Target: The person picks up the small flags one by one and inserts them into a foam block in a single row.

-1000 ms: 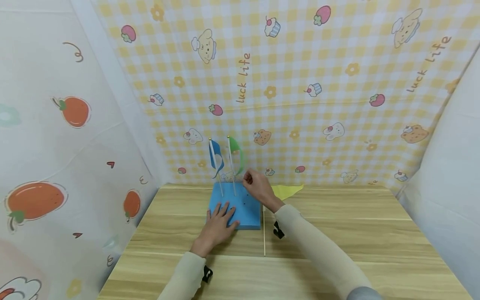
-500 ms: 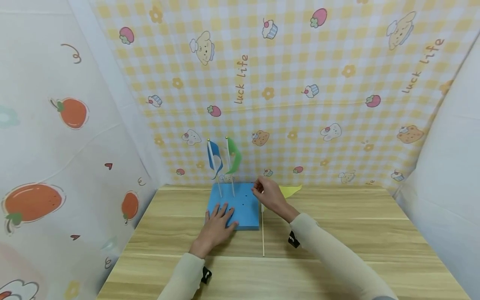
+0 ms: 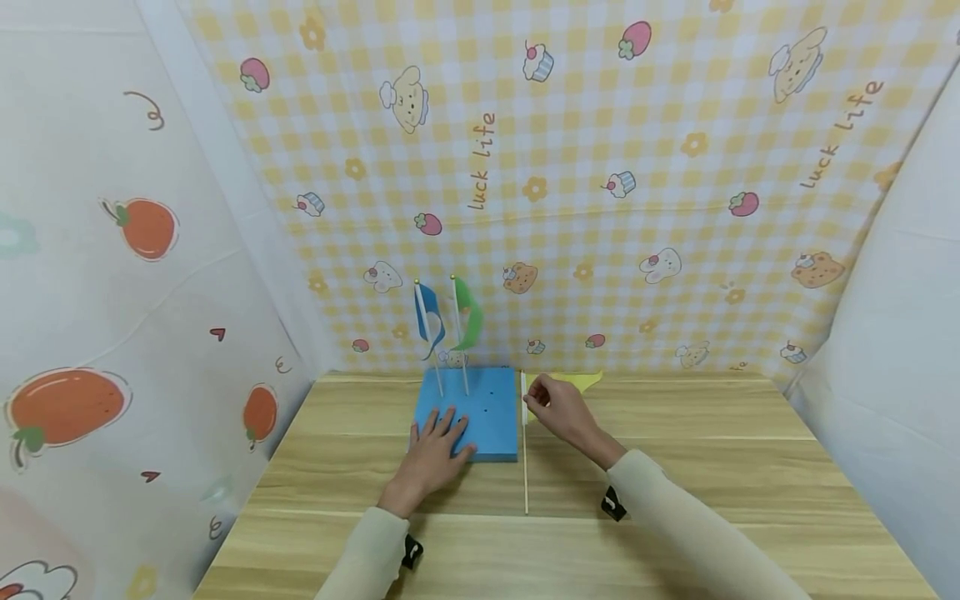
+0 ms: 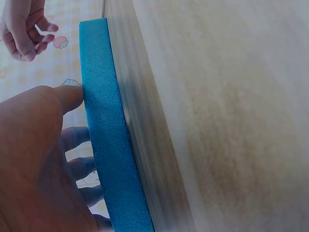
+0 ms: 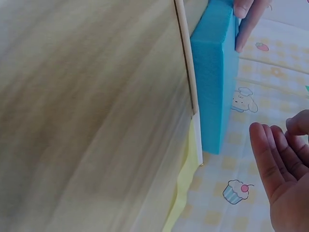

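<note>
My left hand (image 3: 433,460) rests on the front left of a blue foam block (image 3: 495,433), fingers spread over its top. Small holes dot the block. A blue flag (image 3: 427,310) and a green flag (image 3: 469,320) stand upright in its back part. Just right of the block, a yellow pennant flag (image 3: 587,381) lies on the table, its thin stick (image 3: 527,483) pointing towards me. Over this flag hovers my right hand (image 3: 566,412), fingers loosely bent. In the right wrist view, that hand is apart from the yellow flag (image 5: 182,181) and holds nothing.
The wooden table (image 3: 712,467) extends to both sides of the block. A yellow checked cloth (image 3: 585,225) hangs directly behind it, with a white printed cloth (image 3: 187,333) at the left.
My right hand has moved from beside the green flag rightwards and towards me, over the yellow flag. The green flag's cloth has swung and settled. My left hand stays put.
</note>
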`<state>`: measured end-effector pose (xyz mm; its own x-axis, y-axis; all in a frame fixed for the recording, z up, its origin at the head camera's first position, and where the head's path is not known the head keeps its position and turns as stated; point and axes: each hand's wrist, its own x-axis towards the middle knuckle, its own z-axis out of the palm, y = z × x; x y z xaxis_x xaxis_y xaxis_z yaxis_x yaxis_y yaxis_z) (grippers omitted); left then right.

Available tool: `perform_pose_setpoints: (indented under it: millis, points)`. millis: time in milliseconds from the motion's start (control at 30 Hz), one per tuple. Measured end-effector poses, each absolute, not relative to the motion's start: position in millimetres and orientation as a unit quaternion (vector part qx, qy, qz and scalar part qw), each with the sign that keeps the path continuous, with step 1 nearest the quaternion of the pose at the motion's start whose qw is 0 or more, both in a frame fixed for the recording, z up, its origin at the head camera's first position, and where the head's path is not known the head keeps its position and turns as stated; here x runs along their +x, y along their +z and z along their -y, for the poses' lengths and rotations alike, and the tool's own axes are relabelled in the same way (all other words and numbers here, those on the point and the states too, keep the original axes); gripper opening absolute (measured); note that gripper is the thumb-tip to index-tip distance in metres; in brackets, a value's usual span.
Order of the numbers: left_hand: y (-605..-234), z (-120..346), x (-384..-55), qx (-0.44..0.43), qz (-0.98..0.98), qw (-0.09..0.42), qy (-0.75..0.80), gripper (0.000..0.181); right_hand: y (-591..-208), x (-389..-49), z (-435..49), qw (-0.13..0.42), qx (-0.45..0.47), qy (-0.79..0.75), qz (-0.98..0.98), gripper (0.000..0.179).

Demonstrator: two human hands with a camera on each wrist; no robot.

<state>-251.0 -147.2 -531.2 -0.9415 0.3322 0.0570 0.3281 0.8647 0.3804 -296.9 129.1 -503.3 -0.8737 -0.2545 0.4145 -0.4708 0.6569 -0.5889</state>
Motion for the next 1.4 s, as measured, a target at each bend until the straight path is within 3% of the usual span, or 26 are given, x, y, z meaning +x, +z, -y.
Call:
perform_pose_setpoints:
  millis: [533, 1000, 1400]
  points:
    - [-531, 148, -250, 0.172, -0.966, 0.009, 0.196, 0.064, -518, -273, -138, 0.101, 0.165, 0.324, 0.926, 0.012]
    - [-534, 150, -251, 0.175, -0.965, 0.002, 0.196, 0.063, -531, -260, -127, 0.013, 0.141, 0.302, 0.943, 0.027]
    - [-533, 148, -251, 0.175, -0.966, -0.003, 0.189, 0.063, -545, -256, -117, 0.006, 0.137, 0.294, 0.946, 0.034]
